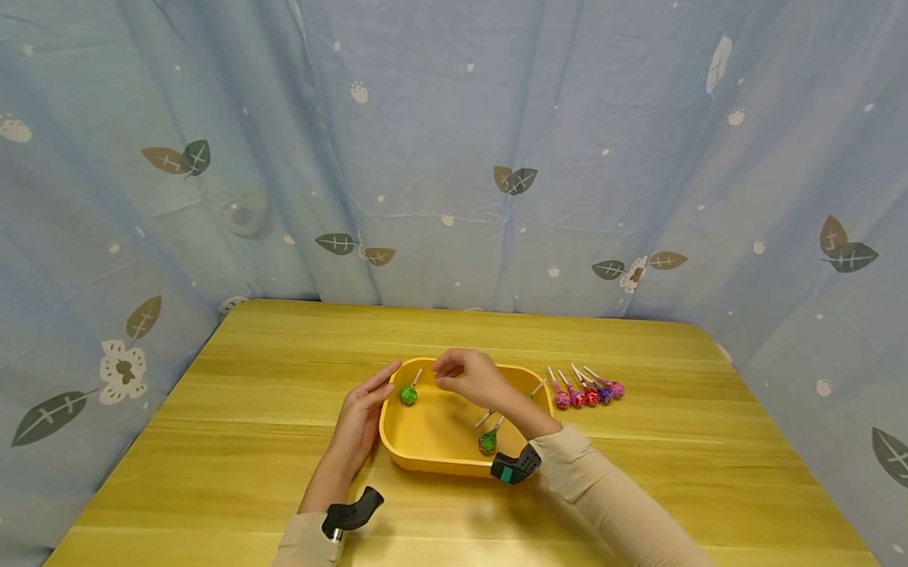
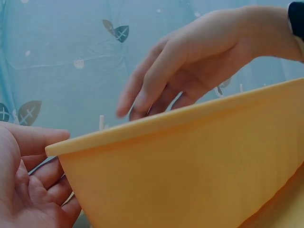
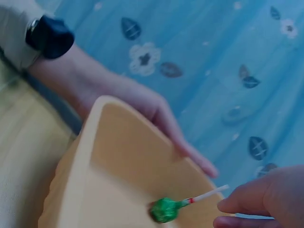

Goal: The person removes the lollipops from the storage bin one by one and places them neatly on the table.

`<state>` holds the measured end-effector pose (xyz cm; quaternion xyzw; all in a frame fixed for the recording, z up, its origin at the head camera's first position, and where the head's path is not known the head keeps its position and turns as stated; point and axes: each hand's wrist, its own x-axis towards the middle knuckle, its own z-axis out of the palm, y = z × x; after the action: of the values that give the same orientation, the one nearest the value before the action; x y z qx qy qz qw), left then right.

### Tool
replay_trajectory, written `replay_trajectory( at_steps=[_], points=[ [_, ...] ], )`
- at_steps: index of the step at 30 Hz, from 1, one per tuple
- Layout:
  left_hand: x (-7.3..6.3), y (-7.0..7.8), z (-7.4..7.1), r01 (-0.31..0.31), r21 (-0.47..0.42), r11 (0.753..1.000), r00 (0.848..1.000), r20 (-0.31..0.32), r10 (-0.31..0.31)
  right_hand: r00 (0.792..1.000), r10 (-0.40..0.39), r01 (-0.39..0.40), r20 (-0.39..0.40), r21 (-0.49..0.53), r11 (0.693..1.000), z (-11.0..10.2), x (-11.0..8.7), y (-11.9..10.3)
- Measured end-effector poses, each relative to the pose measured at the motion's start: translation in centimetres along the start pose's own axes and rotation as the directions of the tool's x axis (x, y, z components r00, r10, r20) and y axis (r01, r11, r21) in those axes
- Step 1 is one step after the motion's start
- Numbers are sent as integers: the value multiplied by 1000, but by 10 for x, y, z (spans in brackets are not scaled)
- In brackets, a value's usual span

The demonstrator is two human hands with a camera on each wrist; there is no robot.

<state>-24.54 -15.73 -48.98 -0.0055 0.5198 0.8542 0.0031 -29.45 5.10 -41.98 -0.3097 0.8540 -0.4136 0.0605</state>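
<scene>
Blue curtain [image 1: 429, 132] backs the bench [image 1: 268, 444]; a green lollipop [image 1: 408, 395] lies near the yellow tray [image 1: 433, 465]'s far-left corner, inside. Over the tray I see the right grip [image 1: 476, 378] loosely parted, holding nothing visible, the left grip [image 1: 358, 415] relaxed against its left wall. Sweeping too low could knock the lollipop askew.

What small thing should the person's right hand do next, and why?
Probably move the right hand a little left and pinch the white stick of the round, green-wrapped lollipop in the far left corner of the yellow, rounded rectangular tray. No lollipop shows in that hand, the stick tilts up close by, and the left hand touches the tray.
</scene>
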Motion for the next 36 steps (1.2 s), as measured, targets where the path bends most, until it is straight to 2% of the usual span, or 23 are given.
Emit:
replay_trajectory(
  at_steps=[7,11,20,28,32,36],
  points=[
    [0,0,0,9,-17,1000,1000,9,-9,994,49,-46,99,-34,998,21,14,5],
    [0,1,0,8,-18,1000,1000,11,-8,989,66,-63,130,-27,998,28,17,6],
    [-1,2,-1,15,-1,1000,1000,16,-15,984,132,-136,119,27,990,34,23,9],
    [-1,2,-1,15,-6,1000,1000,20,-14,978,172,-175,116,12,984,39,29,10],
    [0,2,-1,20,-13,1000,1000,24,-20,978,168,-169,127,-7,986,41,31,7],
    [0,2,-1,22,-10,1000,999,29,-22,982,132,-125,131,-60,990,44,32,5]
  ],
)
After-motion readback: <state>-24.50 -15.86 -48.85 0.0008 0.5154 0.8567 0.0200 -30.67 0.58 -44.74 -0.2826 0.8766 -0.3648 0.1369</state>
